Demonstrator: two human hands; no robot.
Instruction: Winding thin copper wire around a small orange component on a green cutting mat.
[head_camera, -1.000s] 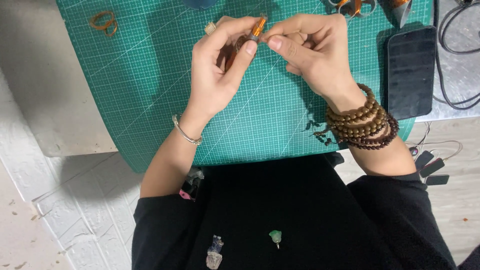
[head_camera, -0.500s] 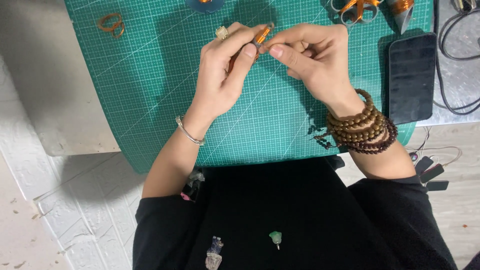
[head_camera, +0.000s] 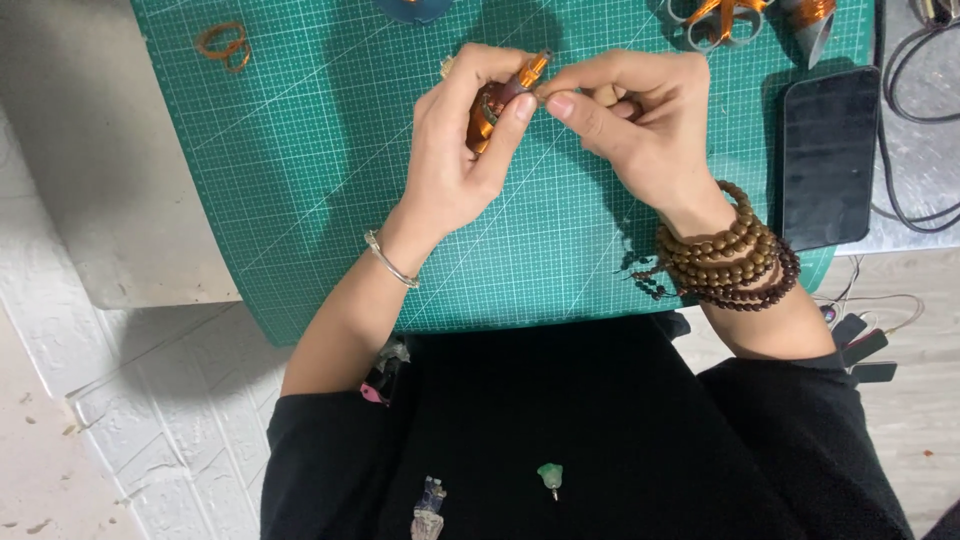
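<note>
The orange tool sits at upper centre of the frame, above the green cutting mat. The left hand wraps it, fingers curled closed, thumb on its narrow end. The right hand pinches the tip with thumb and forefinger. A dark phone lies right; scissors lie at the upper edge.

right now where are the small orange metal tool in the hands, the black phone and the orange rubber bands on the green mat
small orange metal tool (head_camera: 497, 100), head view, on its orange body between the fingers
black phone (head_camera: 828, 155), head view, middle of its dark screen
orange rubber bands (head_camera: 223, 44), head view, on the loops
</note>
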